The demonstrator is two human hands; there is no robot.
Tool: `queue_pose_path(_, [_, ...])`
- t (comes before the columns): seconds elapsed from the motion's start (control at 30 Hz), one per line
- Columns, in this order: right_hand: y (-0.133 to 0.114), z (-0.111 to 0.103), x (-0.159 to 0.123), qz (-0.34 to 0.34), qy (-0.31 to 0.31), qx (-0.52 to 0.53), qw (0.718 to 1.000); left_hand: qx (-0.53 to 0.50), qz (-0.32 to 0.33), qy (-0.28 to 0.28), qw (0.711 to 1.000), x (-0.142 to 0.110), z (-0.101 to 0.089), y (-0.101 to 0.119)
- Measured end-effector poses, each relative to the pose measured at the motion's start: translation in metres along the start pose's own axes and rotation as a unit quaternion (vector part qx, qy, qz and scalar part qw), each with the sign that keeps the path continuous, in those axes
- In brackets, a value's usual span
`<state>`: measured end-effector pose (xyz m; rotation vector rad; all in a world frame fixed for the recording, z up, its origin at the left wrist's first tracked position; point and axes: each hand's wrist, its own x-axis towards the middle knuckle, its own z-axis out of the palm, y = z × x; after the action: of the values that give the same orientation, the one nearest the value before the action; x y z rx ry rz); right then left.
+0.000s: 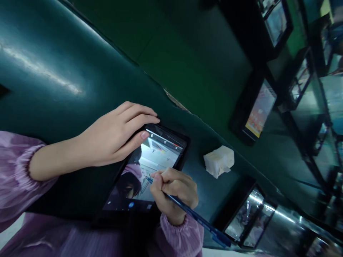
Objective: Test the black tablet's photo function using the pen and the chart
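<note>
A black tablet (158, 153) with its screen lit rests tilted at the near edge of a dark green work surface (66, 71). My left hand (115, 137) grips the tablet's top left edge, thumb lying on the screen corner. My right hand (174, 192) is closed in a writing grip on a blue pen (193, 214), whose tip touches the screen near its middle. Both arms wear purple sleeves with gathered cuffs.
A crumpled white cloth (219, 160) lies on the surface to the right of the tablet. Another lit tablet (258, 110) lies farther off, and two more tablets (249, 217) sit at the lower right. Dark racks holding more screens (278, 21) fill the upper right.
</note>
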<state>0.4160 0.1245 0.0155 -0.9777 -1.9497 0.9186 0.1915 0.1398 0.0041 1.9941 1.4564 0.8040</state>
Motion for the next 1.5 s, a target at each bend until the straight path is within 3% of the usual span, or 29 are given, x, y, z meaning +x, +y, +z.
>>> queue_pose_path(1.5, [-0.0033, -0.0041, 0.0022, 0.018, -0.019, 0.020, 0.999, 0.000, -0.014, -0.005, 1.000, 0.0002, -0.0013, 0.0014])
